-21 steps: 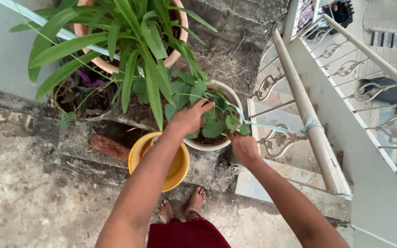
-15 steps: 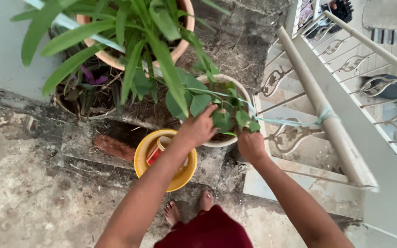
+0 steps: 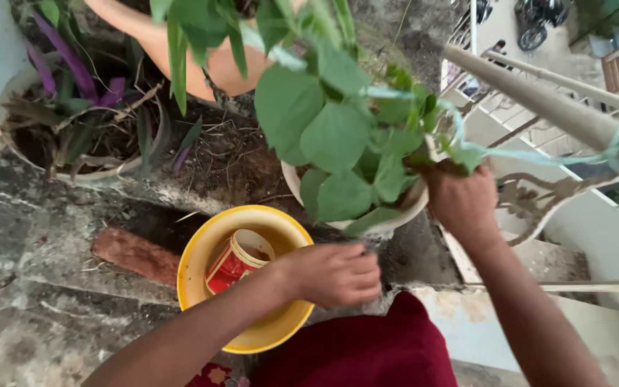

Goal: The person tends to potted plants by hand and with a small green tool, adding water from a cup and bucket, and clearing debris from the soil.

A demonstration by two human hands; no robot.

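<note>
My left hand (image 3: 334, 274), fist closed and empty, hovers over the yellow bowl (image 3: 202, 258); a knock could tip it. My right hand (image 3: 462, 201) grips the leafy plant (image 3: 345, 143) stems; pulling may snap them.

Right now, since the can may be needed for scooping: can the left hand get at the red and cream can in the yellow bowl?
Probably yes. The left hand sits at the round yellow plastic bowl's rim beside the red and cream can; nothing lies between them.

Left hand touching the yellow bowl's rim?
Cannot tell. In the head view the left hand overlaps the yellow bowl at its right rim, hiding any contact or gap.
</note>
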